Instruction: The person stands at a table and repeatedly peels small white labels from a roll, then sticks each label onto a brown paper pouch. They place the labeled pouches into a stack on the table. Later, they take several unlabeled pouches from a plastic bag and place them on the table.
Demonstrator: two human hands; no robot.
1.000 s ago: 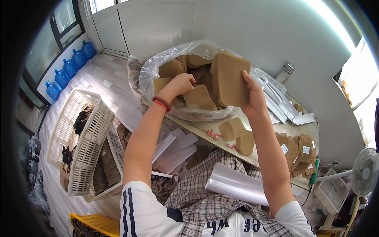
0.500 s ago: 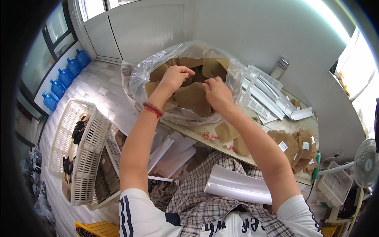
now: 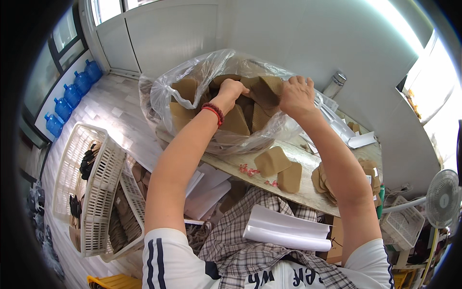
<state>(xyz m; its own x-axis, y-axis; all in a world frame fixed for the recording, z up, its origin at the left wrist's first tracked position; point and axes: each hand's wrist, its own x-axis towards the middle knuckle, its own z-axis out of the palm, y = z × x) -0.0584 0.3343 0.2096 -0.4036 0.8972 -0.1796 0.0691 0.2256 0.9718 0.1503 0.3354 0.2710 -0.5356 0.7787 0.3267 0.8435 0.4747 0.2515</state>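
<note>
A large clear plastic bag (image 3: 161, 94) stands gaping on the table, filled with rounded tan pieces that look like card or sheet material. My left hand (image 3: 232, 93) reaches into its mouth with the fingers closed together; what they pinch, if anything, is hidden among the pieces. At the bag's right rim, my right hand (image 3: 297, 98) has its fingers curled over the plastic, beside a ribbed tan piece (image 3: 267, 91) tilted up inside. Two loose tan pieces (image 3: 272, 161) lie on the table in front of the bag, near small red bits (image 3: 249, 169).
Stacked tan pieces (image 3: 323, 182) lie at the table's right, with white curved sheets (image 3: 339, 123) and a flask (image 3: 335, 84) behind. White crates (image 3: 98, 192) stand on the floor at left. A white curved sheet (image 3: 286, 229) rests across my lap; a fan (image 3: 442, 198) is far right.
My right hand has moved up and right from the pieces to the bag's rim. The left hand has shifted right, deeper over the bag, and the pieces inside are rearranged.
</note>
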